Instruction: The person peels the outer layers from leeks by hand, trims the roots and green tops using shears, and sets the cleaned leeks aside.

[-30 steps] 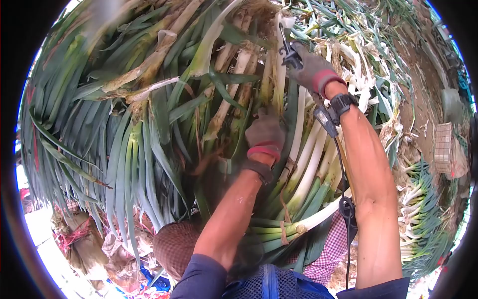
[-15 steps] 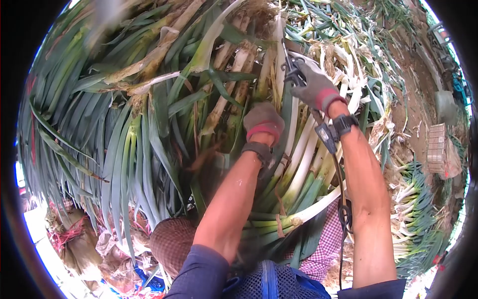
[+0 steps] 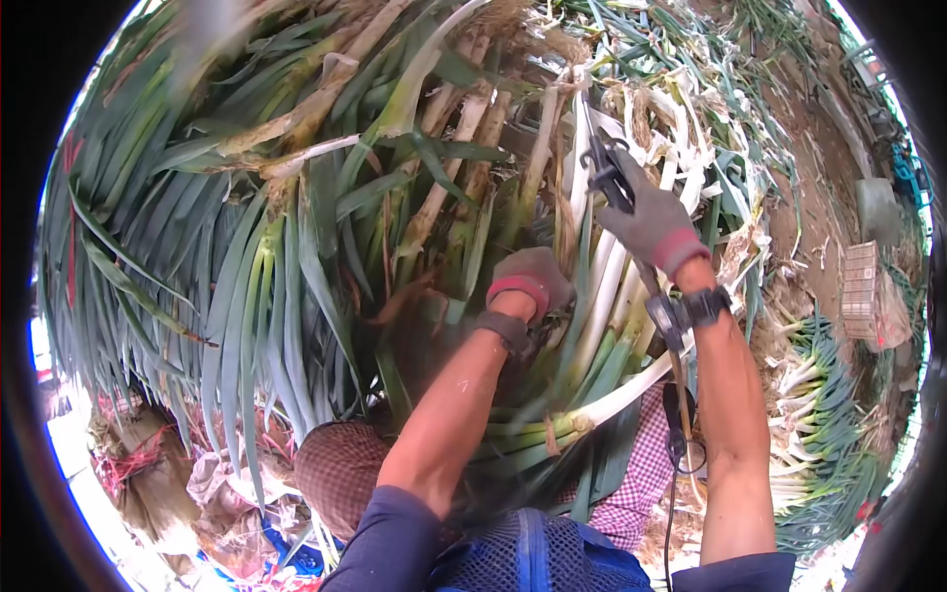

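My left hand (image 3: 530, 278), in a grey glove with a red cuff, is closed around the lower part of a leek (image 3: 580, 148) amid the pile. The leek's pale stalk rises toward the upper middle. Held in my gloved right hand (image 3: 653, 225) is a black air blow gun (image 3: 612, 183), its thin nozzle beside that stalk. A hose (image 3: 681, 405) hangs from the tool along my right forearm. Just below my hands, a bunch of trimmed leeks with white stalks (image 3: 592, 314) lies across my lap. My left fingertips are hidden.
Long green leek leaves (image 3: 237, 335) fill the left side. Peeled scraps (image 3: 681, 118) are heaped at upper right beside bare soil (image 3: 809, 197). Cleaned leeks (image 3: 814, 424) are stacked at lower right, near a wrapped block (image 3: 868, 296). Sacks (image 3: 148, 483) lie at lower left.
Both hands have moved a little down and to the right. The leek's stalk has shifted right with them, and the air blow gun stays beside it.
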{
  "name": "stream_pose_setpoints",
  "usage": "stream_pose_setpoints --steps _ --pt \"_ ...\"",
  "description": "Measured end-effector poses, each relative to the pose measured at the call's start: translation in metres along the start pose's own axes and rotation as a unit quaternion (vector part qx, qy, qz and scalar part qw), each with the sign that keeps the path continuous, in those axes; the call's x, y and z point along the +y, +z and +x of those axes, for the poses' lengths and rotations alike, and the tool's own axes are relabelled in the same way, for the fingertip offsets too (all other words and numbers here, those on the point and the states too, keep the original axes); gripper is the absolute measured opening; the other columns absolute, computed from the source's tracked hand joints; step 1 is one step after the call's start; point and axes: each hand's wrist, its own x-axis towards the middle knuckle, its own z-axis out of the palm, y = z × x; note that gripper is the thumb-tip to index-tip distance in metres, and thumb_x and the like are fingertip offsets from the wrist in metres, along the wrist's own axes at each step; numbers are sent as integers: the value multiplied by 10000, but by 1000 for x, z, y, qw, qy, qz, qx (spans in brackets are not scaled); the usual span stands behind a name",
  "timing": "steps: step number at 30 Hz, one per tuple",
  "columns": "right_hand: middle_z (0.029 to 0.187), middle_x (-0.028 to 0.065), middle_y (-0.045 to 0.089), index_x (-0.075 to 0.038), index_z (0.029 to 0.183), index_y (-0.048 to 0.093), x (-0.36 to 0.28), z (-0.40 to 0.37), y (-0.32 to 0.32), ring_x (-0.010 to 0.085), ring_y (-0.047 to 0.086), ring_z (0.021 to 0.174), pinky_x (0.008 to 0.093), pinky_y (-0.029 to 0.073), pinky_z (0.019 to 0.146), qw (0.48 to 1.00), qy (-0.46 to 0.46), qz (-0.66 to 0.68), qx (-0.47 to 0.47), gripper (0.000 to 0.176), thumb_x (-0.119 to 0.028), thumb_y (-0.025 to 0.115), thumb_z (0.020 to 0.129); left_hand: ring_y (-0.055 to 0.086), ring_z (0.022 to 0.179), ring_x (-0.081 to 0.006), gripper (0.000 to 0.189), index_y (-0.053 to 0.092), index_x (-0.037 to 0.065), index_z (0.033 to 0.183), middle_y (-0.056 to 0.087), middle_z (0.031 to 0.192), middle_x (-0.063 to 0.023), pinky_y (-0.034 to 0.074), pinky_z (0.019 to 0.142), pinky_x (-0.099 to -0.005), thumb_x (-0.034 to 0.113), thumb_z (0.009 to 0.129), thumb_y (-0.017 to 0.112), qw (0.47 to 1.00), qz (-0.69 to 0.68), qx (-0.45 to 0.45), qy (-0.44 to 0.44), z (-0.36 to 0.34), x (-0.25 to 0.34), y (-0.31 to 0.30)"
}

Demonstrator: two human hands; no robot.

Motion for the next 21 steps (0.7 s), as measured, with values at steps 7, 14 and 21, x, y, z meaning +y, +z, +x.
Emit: stream_pose_setpoints --steps 7,14,21 --pt "1134 258 765 -173 1658 392 -2 47 14 442 731 1083 468 550 1023 999 -16 41 6 900 -404 687 840 768 1036 -404 367 822 36 1056 784 1066 -231 613 905 -462 295 818 719 1000 -6 27 8 -9 1 5" --pt "1044 323 748 -146 1670 334 -5 6 19 489 731 1002 524 561 953 998 -24 -4 -51 910 -426 679 876 749 1076 -391 461 795 57 1095 777 1120 -224 601 930 -455 393 782 757 999 26 1 20 -9 2 3" --pt "955 267 755 -97 1658 348 21 -114 4 469 740 885 529 575 842 994 -20 -3 -109 898 -392 704 887 752 1054 -373 476 801 87 1092 788 1088 -181 596 930 -447 425 758 778 998 43 8 44 -28 9 -5"
